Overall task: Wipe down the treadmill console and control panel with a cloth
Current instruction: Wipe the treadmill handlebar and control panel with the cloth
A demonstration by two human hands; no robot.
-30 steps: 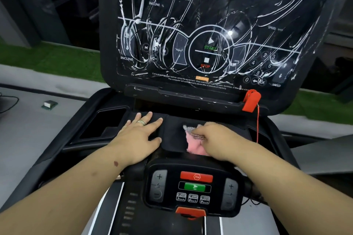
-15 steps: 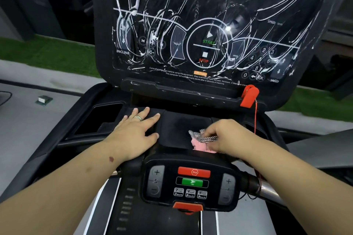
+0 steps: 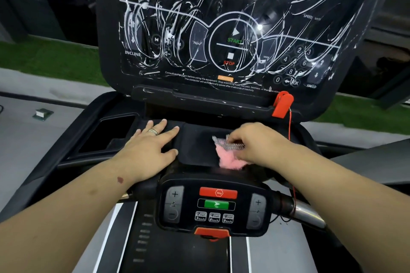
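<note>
The right hand (image 3: 259, 144) is closed on a pink cloth (image 3: 229, 157), fingers curled over it, pressing it down on the black tray shelf (image 3: 197, 141) between the upright console (image 3: 228, 35) and the handlebar control panel (image 3: 218, 205). The cloth sits at about 3 o'clock of the shelf's centre, touching the surface, with a grey-and-white patterned edge showing at the fingertips (image 3: 229, 139). Most of the cloth is hidden under the palm.

The left hand (image 3: 150, 150) holds nothing. It lies flat and open, fingers spread, on the shelf's left part at roughly 9 o'clock from the cloth, beside an open storage recess (image 3: 111, 133). A ring (image 3: 153, 131) shows on one finger. This placement appears to serve as a brace while the other arm works.

The console face carries many white streaks and arcs across its buttons and legends, consistent with cleaner or residue not yet cleared. A red safety clip (image 3: 283, 104) hangs at the console's lower edge, at 1 o'clock from the right hand, its cord (image 3: 289, 126) running down just beside the wrist.

Judgement: the step in hand is wiping the shelf; the console face and the control panel at 6 o'clock appear to remain outstanding. Risk noted: the cord lies close enough to snag during strokes, and a wipe over the panel's buttons could press them.
</note>
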